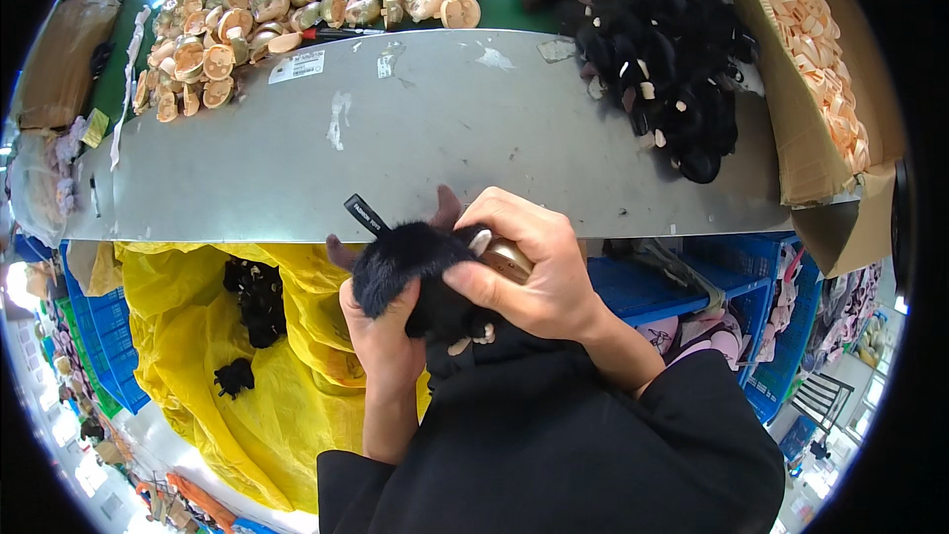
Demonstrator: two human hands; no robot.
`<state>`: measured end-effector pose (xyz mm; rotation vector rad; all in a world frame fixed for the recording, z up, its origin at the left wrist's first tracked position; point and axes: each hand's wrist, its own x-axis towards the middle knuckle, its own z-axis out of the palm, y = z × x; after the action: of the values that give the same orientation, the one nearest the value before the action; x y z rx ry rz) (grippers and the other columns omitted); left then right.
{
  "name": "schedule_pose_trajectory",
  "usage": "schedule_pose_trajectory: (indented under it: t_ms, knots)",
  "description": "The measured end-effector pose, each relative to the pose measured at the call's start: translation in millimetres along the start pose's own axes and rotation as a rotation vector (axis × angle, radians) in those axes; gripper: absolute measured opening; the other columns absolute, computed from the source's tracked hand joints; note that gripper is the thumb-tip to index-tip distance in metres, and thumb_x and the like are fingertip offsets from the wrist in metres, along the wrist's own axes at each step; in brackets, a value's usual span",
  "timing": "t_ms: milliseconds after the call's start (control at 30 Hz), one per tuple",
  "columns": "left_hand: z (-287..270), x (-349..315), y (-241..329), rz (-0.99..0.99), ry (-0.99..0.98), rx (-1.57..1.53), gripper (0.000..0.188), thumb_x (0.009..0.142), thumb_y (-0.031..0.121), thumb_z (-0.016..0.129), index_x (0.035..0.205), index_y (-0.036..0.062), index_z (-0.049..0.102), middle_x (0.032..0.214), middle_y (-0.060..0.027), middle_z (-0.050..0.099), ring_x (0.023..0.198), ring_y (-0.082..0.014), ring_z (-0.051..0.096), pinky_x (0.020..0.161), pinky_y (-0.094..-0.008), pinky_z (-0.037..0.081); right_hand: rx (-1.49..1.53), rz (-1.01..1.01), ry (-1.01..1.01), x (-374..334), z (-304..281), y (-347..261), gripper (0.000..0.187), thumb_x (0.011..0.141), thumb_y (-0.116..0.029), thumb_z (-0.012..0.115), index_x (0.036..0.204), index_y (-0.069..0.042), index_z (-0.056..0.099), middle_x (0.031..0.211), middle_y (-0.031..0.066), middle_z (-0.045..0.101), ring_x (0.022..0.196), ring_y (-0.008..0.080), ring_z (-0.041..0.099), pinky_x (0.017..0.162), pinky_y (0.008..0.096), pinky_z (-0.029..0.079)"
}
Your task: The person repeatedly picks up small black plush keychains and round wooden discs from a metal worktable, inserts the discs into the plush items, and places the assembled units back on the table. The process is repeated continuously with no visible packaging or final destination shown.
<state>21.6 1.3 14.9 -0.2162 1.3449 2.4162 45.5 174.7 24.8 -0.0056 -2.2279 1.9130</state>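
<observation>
Just off the table's near edge, both hands hold a black furry plush toy (415,262) with brownish ears, pale bits at its side and a black ribbon loop sticking up. My left hand (388,336) is closed round its left side, thumb pressed into the fur. On the other side my right hand (534,272) grips a shiny gold rounded plastic piece (507,259) together with the plush, thumb against the fur. Fingers and fur hide most of the gold piece, so how far it sits inside the plush I cannot tell.
The grey metal table (435,129) carries many gold and peach plastic shells (232,25) at far left and a pile of black plush toys (652,30) at far right. Beside them stands a cardboard box (806,153) of peach parts. Below left hangs a yellow sheet (188,336); blue crates (727,267) stand below right.
</observation>
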Motion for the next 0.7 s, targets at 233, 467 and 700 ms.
schedule_pose_trajectory:
  t_ms: [233, 467, 700]
  knots:
    - [8.2, -3.9, -1.9, -0.065, -0.084, -0.217, 0.048, 0.088, 0.012, 0.076, 0.13, -0.0013, 0.059, 0.123, -0.0113, 0.067, 0.112, -0.0221, 0.065, 0.102, -0.0351, 0.049, 0.204, 0.161, -0.05, 0.3, 1.4, -0.7, 0.013, 0.095, -0.009, 0.068, 0.098, 0.003, 0.064, 0.089, 0.006, 0.06, 0.078, 0.0113, 0.055, 0.07, 0.0239, 0.044]
    - [-5.8, -2.7, -10.5, -0.107, -0.133, -0.207, 0.063, 0.088, 0.022, 0.077, 0.139, -0.0025, 0.051, 0.135, -0.0162, 0.061, 0.123, -0.0285, 0.061, 0.109, -0.0412, 0.048, 0.216, 0.078, -0.035, 8.1, -2.7, 2.3, 0.013, 0.094, -0.009, 0.07, 0.094, 0.002, 0.062, 0.078, 0.0078, 0.056, 0.065, 0.0121, 0.051, 0.06, 0.028, 0.044]
    - [-29.6, -3.9, -20.5, -0.165, -0.217, -0.307, 0.069, 0.084, 0.019, 0.082, 0.14, -0.0057, 0.05, 0.133, -0.017, 0.063, 0.121, -0.0281, 0.063, 0.108, -0.0399, 0.049, 0.33, 0.168, -0.146, 7.9, -7.0, 5.9, 0.008, 0.097, -0.004, 0.065, 0.101, 0.002, 0.061, 0.088, 0.0015, 0.057, 0.076, 0.0056, 0.051, 0.067, 0.0208, 0.043]
